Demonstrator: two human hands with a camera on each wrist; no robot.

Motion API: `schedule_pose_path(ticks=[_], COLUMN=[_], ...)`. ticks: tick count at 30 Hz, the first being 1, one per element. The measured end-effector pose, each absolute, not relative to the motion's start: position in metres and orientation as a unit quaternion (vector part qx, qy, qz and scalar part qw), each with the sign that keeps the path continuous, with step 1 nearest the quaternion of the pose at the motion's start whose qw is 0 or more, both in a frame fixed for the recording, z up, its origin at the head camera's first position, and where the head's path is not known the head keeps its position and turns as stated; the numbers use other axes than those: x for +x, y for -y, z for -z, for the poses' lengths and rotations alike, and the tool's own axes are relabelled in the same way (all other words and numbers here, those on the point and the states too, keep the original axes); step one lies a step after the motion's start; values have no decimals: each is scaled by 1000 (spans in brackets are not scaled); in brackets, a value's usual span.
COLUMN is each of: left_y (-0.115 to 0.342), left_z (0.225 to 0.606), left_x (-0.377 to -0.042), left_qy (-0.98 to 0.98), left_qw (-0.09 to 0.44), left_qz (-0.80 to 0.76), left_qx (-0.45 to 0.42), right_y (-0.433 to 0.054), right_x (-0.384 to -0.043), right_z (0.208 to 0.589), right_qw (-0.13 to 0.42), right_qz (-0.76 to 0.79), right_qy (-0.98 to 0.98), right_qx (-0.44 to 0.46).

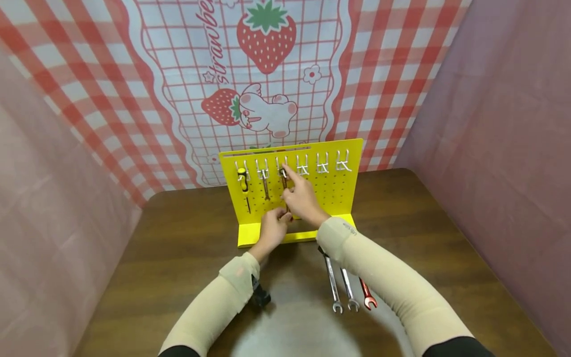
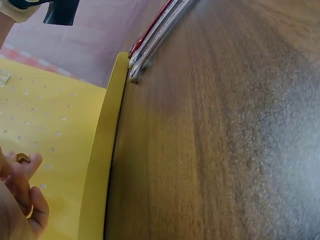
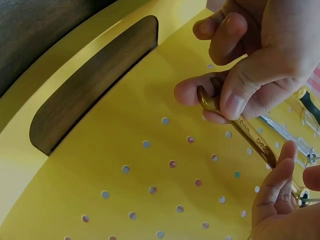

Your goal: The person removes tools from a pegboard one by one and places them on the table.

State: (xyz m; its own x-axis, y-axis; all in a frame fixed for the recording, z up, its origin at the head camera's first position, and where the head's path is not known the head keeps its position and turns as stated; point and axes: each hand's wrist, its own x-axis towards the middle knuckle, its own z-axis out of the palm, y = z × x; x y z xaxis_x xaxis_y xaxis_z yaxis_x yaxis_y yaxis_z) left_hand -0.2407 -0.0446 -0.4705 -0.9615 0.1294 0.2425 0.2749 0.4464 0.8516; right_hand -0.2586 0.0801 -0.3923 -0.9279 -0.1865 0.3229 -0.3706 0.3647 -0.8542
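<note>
A gold combination wrench [image 3: 250, 137] hangs along the yellow pegboard [image 1: 332, 193], its ring end at the third hook from the left. My left hand [image 1: 274, 227] pinches the lower open end between thumb and fingers; that end also peeks out of the fingers in the left wrist view. Higher up, my right hand [image 1: 303, 198] grips the ring-end part, index finger stretched up to the hook. To the left hang a yellow-and-black screwdriver [image 1: 243, 183] on the first hook and a silver wrench [image 1: 265, 186] on the second.
Hooks [image 1: 322, 163] without tools line the board's right half. Two silver wrenches [image 1: 332, 285] and a red wrench [image 1: 368, 295] lie on the wooden table [image 1: 178, 258] by my right forearm. A strawberry-print cloth [image 1: 267, 99] hangs behind the board.
</note>
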Motion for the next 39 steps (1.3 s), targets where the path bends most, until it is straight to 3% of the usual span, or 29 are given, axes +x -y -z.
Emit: schedule_pose_path(ticks=[9, 17, 22, 31, 39], left_y=[51, 58, 60, 62, 68], left_z=[470, 469, 468, 459, 453], left_x=[-246, -246, -244, -240, -237], left_qy=[839, 822, 816, 810, 797], left_qw=[36, 0, 1, -28, -46], left_qz=[535, 554, 564, 572, 588], left_qx=[-97, -130, -125, -128, -133], right_y=[-80, -79, -77, -73, -69], right_x=[-264, -267, -269, -278, -280], right_z=[389, 387, 386, 386, 387], right_qw=[90, 112, 104, 154, 154], right_qz=[-542, -540, -547, -551, -552], right_qy=[817, 815, 811, 805, 806], right_qx=[174, 176, 178, 159, 146])
